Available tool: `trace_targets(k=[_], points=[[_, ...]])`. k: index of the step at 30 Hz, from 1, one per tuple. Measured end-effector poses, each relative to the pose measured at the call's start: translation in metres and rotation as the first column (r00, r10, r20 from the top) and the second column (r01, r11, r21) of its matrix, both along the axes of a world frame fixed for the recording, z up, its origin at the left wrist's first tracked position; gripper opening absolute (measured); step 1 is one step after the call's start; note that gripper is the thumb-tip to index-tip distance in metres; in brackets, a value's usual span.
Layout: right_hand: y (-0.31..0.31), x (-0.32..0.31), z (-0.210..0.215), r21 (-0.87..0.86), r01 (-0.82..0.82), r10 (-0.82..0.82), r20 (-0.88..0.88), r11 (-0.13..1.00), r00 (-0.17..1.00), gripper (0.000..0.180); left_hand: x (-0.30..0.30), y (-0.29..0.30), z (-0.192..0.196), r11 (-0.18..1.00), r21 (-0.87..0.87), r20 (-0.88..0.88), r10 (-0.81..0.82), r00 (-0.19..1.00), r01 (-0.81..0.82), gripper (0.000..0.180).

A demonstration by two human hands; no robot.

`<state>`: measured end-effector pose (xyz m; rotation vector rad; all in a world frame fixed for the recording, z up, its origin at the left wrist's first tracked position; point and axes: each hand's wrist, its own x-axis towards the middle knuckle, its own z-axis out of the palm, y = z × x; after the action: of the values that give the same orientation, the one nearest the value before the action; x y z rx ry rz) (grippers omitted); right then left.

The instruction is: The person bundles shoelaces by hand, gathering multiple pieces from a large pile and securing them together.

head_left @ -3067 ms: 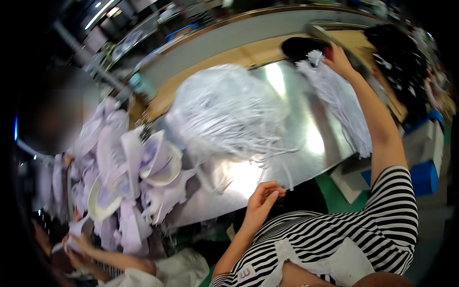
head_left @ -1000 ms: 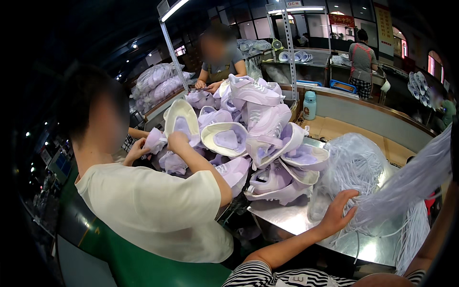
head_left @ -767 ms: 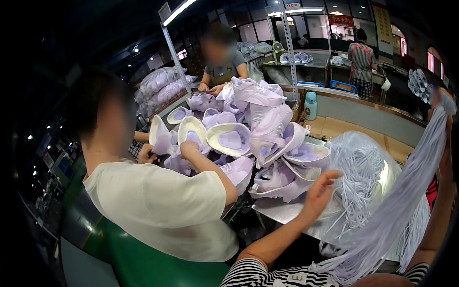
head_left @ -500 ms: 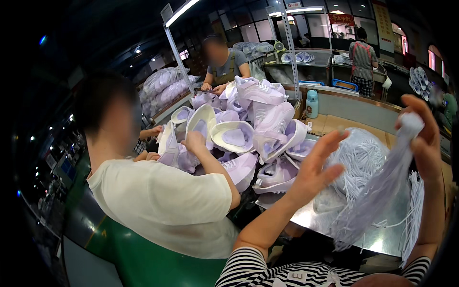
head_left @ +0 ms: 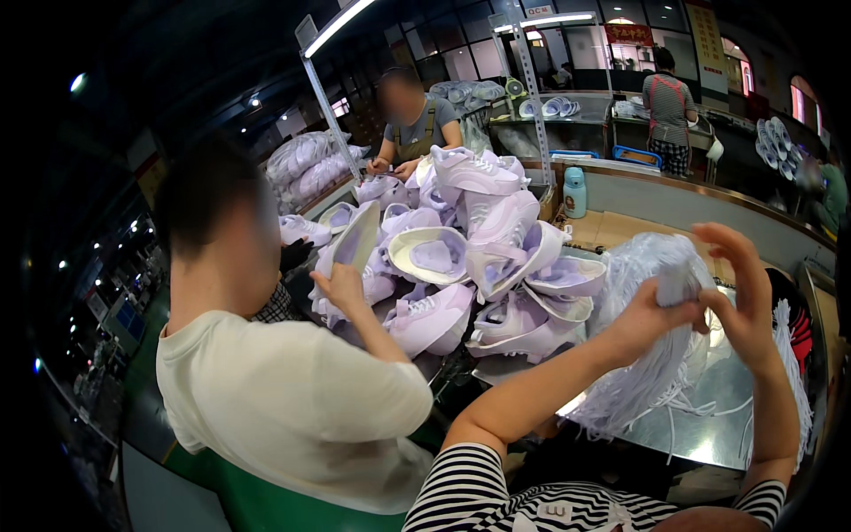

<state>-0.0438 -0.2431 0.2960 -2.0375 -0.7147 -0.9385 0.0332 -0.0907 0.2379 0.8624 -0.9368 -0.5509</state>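
Note:
A bundle of white shoelaces (head_left: 643,377) hangs over the metal tabletop. My left hand (head_left: 654,317) is closed around its upper end. Close beside that grip, my right hand (head_left: 746,306) has its fingers spread and curved, the thumb near my left fingertips; nothing plainly sits in it. Behind the bundle lies a clear plastic bag of white laces (head_left: 640,257), partly covered by it. More loose laces (head_left: 792,381) hang by my right forearm.
A heap of pale lilac shoes (head_left: 501,217) lies left of my hands. A co-worker in a cream shirt (head_left: 284,399) holds a shoe close on my left; another person (head_left: 421,124) works behind the heap. A light blue bottle (head_left: 574,193) stands beyond the laces, near the tabletop (head_left: 718,426).
The lace bundle has passed from my right hand to my left and moved left. My right hand has let go and come inward. The co-worker's shoe has tilted upright.

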Motion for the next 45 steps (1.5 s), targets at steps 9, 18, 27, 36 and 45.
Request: trace_targets(k=[9, 18, 27, 36, 45], points=[[0.038, -0.022, -0.204, -0.558, 0.259, -0.340, -0.046, 0.789, 0.939, 0.052, -0.010, 0.004, 0.050, 0.896, -0.402, -0.307, 0.060, 0.950, -0.186, 0.015], [0.070, -0.069, -0.214, -0.673, -0.019, -0.065, -0.100, 0.740, 0.993, 0.040, 0.048, 0.012, 0.057, 0.853, -0.439, -0.454, 0.060, 0.889, -0.282, 0.017], [0.055, -0.087, -0.173, -0.575, -0.224, 0.141, -0.186, 0.787, 0.972, 0.069, 0.165, 0.020, 0.013, 0.710, -0.145, -0.676, 0.437, 0.593, -0.689, 0.017], [0.044, -0.110, -0.158, -0.504, -0.258, 0.079, -0.349, 0.824, 0.934, 0.057, 0.247, -0.010, -0.017, 0.412, 0.085, -0.667, 0.700, 0.255, -0.907, 0.014], [0.027, -0.119, -0.155, -0.307, -0.150, -0.014, -0.473, 0.940, 0.881, 0.056, 0.203, -0.059, -0.041, 0.634, 0.009, -0.550, 0.649, 0.525, -0.774, 0.026]])
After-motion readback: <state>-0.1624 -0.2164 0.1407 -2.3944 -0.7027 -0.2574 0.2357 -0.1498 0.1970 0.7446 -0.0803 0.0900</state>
